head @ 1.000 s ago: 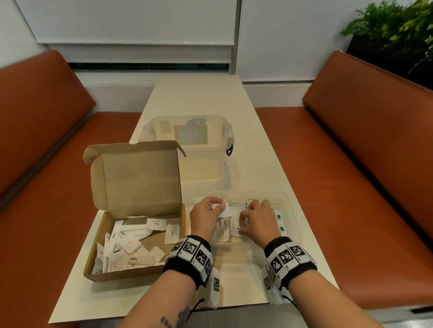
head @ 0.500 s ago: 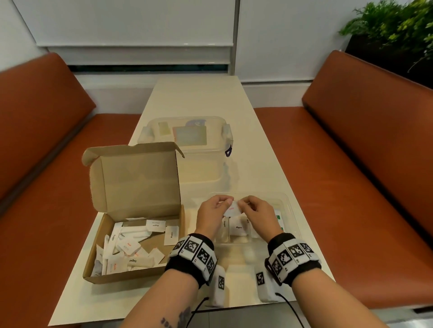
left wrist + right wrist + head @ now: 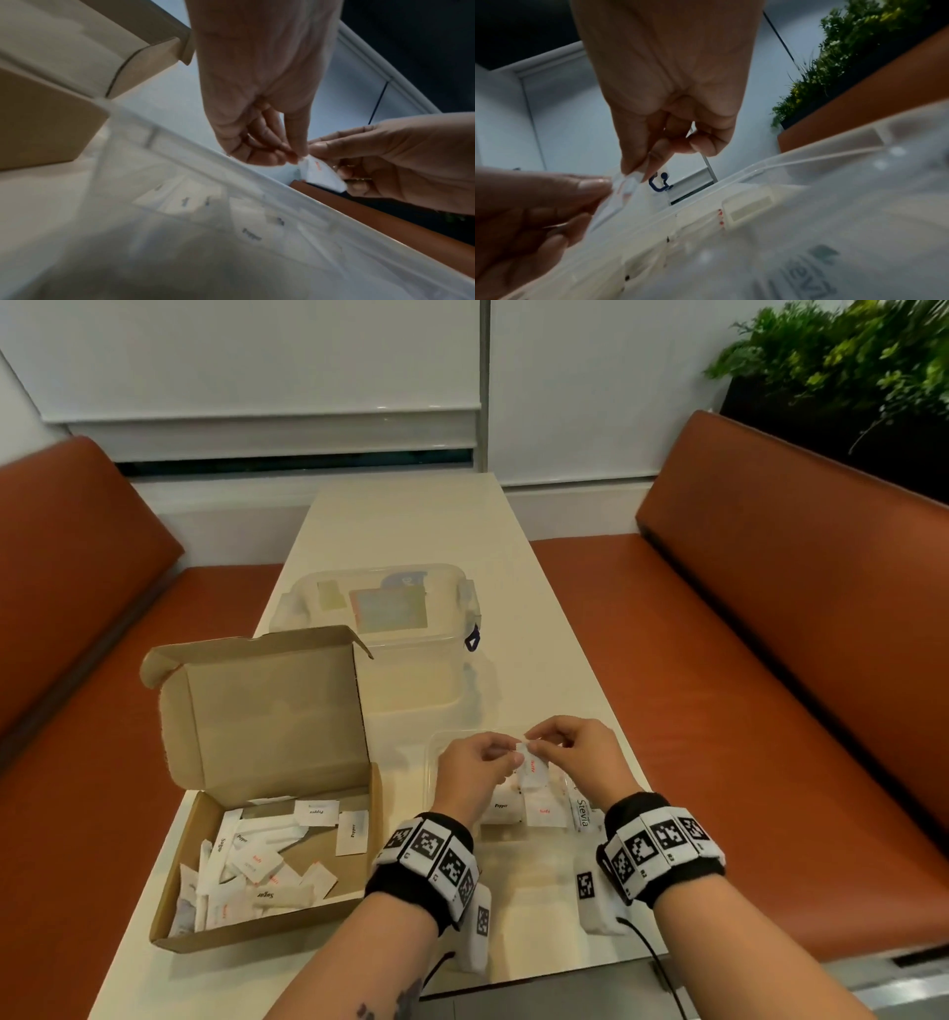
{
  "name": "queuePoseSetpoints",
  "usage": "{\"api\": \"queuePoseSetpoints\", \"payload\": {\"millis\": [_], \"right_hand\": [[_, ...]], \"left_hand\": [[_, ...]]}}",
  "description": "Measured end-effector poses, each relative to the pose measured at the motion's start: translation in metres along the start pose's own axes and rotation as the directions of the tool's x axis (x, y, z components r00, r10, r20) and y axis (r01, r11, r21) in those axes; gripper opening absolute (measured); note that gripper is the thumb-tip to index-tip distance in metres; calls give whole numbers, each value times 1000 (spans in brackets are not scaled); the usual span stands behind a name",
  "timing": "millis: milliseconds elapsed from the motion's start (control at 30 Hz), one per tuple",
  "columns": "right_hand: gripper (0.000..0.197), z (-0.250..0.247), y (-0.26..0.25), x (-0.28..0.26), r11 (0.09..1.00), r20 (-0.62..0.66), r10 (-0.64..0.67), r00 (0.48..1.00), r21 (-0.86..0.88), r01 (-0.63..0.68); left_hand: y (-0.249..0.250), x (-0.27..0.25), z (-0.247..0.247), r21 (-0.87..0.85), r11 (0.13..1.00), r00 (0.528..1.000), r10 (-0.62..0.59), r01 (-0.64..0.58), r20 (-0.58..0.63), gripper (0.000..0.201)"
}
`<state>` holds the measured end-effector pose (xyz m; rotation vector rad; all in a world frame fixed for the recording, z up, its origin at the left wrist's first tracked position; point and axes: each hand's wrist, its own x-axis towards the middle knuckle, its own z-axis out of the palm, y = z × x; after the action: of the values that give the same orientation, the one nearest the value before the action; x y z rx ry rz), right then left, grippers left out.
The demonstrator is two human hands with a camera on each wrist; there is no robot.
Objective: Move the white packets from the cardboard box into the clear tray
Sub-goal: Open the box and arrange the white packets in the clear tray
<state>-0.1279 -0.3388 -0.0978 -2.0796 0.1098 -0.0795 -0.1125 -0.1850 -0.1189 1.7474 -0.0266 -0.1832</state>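
Observation:
An open cardboard box (image 3: 267,924) at the table's front left holds several white packets (image 3: 257,870). To its right lies the clear tray (image 3: 436,747), with a few packets (image 3: 539,809) marked Pepper and Stevia in its compartments. Above the tray, one white packet with red print (image 3: 532,768) hangs between my hands. My left hand (image 3: 506,755) pinches its top corner, and my right hand (image 3: 536,746) pinches the same top edge. In the left wrist view the packet (image 3: 321,176) sits between left hand (image 3: 293,160) and right hand (image 3: 342,172). The right wrist view shows packet (image 3: 626,192) and right hand (image 3: 639,174).
A lidded clear plastic container (image 3: 380,618) stands behind the box and tray. Orange benches (image 3: 770,660) run along both sides of the narrow table (image 3: 411,521). A plant (image 3: 847,361) is at the back right. The table's near edge is just below my wrists.
My right hand has risen from the tray's compartments and met the left hand. Both now pinch the one packet, held a little higher over the tray.

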Motion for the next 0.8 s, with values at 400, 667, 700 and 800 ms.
{"api": "queuePoseSetpoints", "payload": {"millis": [400,667,700,800], "right_hand": [[5,-19,15,-1,989,90,71,993,-136,-59],[13,-17,13,-7,881,330,115,937,-470,57],[12,-15,14,-7,875,330,120,936,-481,57],[20,-12,17,-9,855,294,120,948,-516,53]], "left_hand": [[3,0,12,134,991,997,24,-14,-72,11],[5,-5,18,633,765,983,8,-123,181,10],[4,-5,18,648,750,982,9,-131,188,10],[3,-7,19,681,711,975,28,-173,219,14]]}}
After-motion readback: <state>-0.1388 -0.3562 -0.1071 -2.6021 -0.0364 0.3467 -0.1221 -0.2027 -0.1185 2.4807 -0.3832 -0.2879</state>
